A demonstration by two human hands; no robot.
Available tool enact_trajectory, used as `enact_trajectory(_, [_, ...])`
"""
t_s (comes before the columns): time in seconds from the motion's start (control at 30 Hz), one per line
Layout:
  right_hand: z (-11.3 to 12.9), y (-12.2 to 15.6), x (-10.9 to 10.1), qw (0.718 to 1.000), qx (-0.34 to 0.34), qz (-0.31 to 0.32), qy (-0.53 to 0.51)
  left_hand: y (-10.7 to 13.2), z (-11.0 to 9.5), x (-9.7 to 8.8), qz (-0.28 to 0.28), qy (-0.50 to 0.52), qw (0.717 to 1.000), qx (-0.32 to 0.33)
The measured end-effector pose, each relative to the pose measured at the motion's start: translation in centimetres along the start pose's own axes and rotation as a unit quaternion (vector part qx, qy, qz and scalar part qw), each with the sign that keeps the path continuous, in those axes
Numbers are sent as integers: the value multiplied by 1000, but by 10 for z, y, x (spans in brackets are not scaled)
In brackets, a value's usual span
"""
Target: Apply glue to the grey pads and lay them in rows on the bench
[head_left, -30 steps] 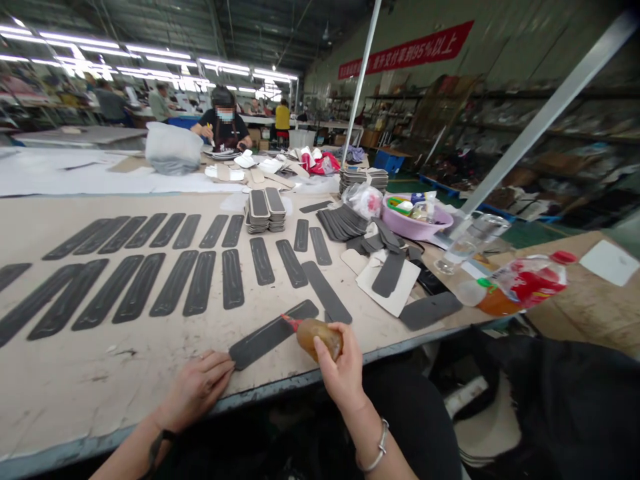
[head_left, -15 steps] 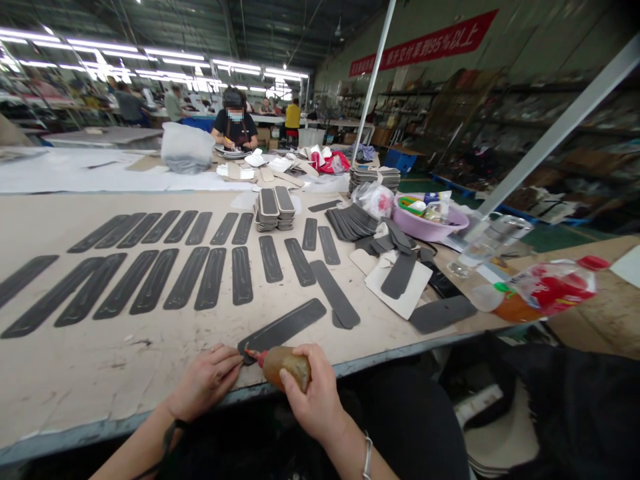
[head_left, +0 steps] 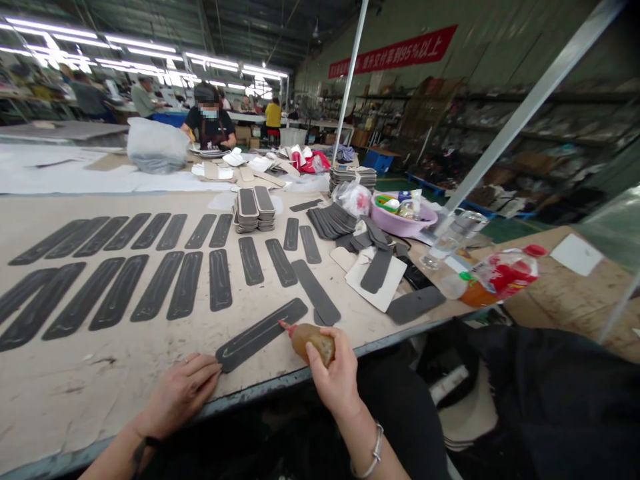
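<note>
A dark grey rounded strip [head_left: 265, 335] lies slantwise near the table's front edge, with a thin wet line of glue along it. My left hand [head_left: 184, 387], fingers together, grips its near left end. In my right hand [head_left: 337, 373] is a squeeze glue bottle [head_left: 313, 343] with brownish contents, tilted so its red nozzle points at the strip's right part. The hand is closed around the bottle's base. Just beyond lies an overlapping pair of dark strips [head_left: 316, 293]. Two rows of similar strips, such as one nearby [head_left: 221, 280], bear shiny glue lines.
Stacked pale-edged pieces [head_left: 254, 210] stand mid-table. To the right are fanned dark strips [head_left: 330, 220], a lilac basin [head_left: 400, 223], a clear cup [head_left: 443, 247] and a red-labelled drink bottle [head_left: 505, 275]. A metal post [head_left: 520, 127] rises at right. A co-worker [head_left: 209, 123] sits across the table.
The bottle's nozzle has travelled from the strip's left end toward its right part, leaving a glue line. My left hand stays at the strip's end. The whole view has shifted.
</note>
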State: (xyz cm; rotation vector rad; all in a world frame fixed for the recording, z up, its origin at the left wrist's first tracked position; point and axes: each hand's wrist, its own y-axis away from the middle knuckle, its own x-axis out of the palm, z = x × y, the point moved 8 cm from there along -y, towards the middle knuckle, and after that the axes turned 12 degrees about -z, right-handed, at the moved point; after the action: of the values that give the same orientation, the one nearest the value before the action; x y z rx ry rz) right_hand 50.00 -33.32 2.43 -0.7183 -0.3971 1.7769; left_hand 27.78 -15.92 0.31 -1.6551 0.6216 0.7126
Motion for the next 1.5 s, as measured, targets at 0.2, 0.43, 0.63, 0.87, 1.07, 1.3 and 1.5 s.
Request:
enact_trajectory(0.2, [41,30,32,987,5,118,-110,-6,-3,-3,-9,3,1000,10])
enact_trajectory(0.43, [19,13,17,994,21,95,-53,-12,-7,-8,-7,3,1000,14])
enact_trajectory(0.63, [-15,-18,-11,999,11,-38,34,-14,-7,-8,-21,-1,999,33])
enact_trajectory(0.87, [-17,-10,12,999,43,-8,-5,-1,5,-3,-22,-23,998,55])
enact_trajectory(1.07, [-12,-11,7,999,29,-30,-16,9,13,3,-6,-42,997,61])
enact_trajectory(1.3, [-18,-18,-14,998,10,-51,40,-2,5,-3,-7,-25,999,24])
enact_trajectory(1.5, [-8,-7,-9,999,29,-12,-19,-5,0,-5,-29,-24,998,40])
